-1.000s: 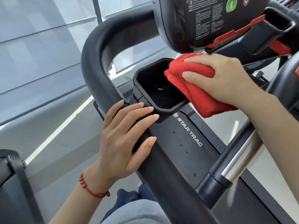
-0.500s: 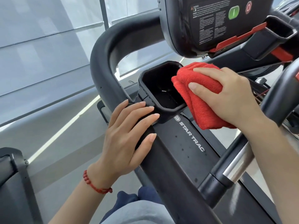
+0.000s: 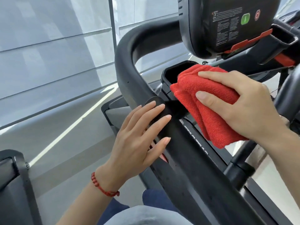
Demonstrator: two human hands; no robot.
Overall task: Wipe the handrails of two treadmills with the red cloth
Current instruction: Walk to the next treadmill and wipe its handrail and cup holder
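My right hand (image 3: 240,104) grips the folded red cloth (image 3: 209,103) and presses it over the black cup holder (image 3: 172,73) of the treadmill, covering most of its opening. The thick black handrail (image 3: 128,62) curves up at centre and runs down toward the lower right. My left hand (image 3: 139,140) lies flat on that handrail just below the cup holder, fingers spread, holding nothing. A red bead bracelet (image 3: 103,187) is on my left wrist.
The treadmill console (image 3: 227,25) with a green and a red button hangs above the cloth. A second black bar with a metal section (image 3: 240,163) runs at the right. Another machine's black frame (image 3: 14,184) is at the lower left. Grey floor lies beyond.
My right hand has slid the red cloth leftward over the cup holder's opening, which was open to view before. My left hand stays on the handrail. The camera has shifted.
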